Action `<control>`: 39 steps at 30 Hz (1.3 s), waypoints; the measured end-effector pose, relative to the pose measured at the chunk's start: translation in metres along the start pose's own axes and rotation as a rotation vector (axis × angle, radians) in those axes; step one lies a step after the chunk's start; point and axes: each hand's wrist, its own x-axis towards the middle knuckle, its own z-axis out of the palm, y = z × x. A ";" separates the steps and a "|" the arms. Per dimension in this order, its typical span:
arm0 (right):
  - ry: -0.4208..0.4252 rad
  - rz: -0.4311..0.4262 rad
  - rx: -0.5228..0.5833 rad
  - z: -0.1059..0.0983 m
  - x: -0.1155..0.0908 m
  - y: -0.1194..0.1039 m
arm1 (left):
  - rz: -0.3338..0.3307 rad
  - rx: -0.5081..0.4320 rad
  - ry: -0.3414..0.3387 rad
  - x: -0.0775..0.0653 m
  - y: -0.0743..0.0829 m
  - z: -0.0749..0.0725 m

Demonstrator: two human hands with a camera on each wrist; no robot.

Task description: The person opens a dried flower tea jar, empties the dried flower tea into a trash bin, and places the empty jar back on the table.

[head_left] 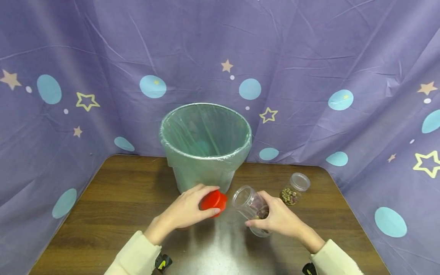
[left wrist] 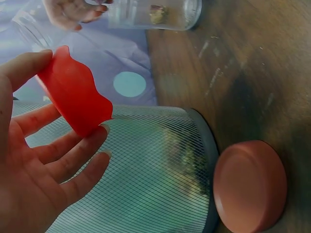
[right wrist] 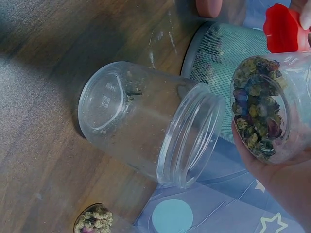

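My left hand (head_left: pixel 187 208) pinches a red wavy-edged piece (left wrist: pixel 77 92), shaped like a small bowl, between thumb and fingers just in front of the mesh bin. My right hand (head_left: pixel 275 215) grips a clear jar (head_left: pixel 245 198), tilted with its mouth toward the upper left. Dried flower buds (right wrist: pixel 257 107) lie in that jar's base, in the right wrist view. Close below it, a second clear jar (right wrist: pixel 146 116) stands on the table with its mouth uncovered. Only a few dark bits show inside this standing jar, and the held one partly covers it in the head view.
A mesh bin (head_left: pixel 206 175) lined with a green bag stands behind my hands. Right of them is a third jar (head_left: pixel 295 189) with yellowish dried flowers. A round brownish-pink object (left wrist: pixel 250 187) sits beside the bin. A purple curtain (head_left: pixel 206 49) surrounds the wooden table (head_left: pixel 113 206).
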 end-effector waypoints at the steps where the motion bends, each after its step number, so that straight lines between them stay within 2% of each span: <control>1: -0.004 0.003 0.002 0.000 0.000 0.000 | -0.006 0.005 -0.003 0.000 -0.001 0.001; 6: -0.009 0.012 0.005 -0.001 -0.001 0.000 | -0.023 0.020 -0.012 0.000 -0.008 0.006; 17: -0.012 0.017 0.004 -0.001 -0.002 -0.001 | -0.052 -0.006 -0.027 0.001 -0.017 0.022; 25: -0.005 0.024 0.006 -0.001 -0.003 -0.001 | -0.133 0.015 -0.046 0.000 -0.020 0.038; 39: -0.017 0.022 0.019 0.000 -0.003 0.001 | -0.096 0.032 -0.080 -0.001 -0.030 0.055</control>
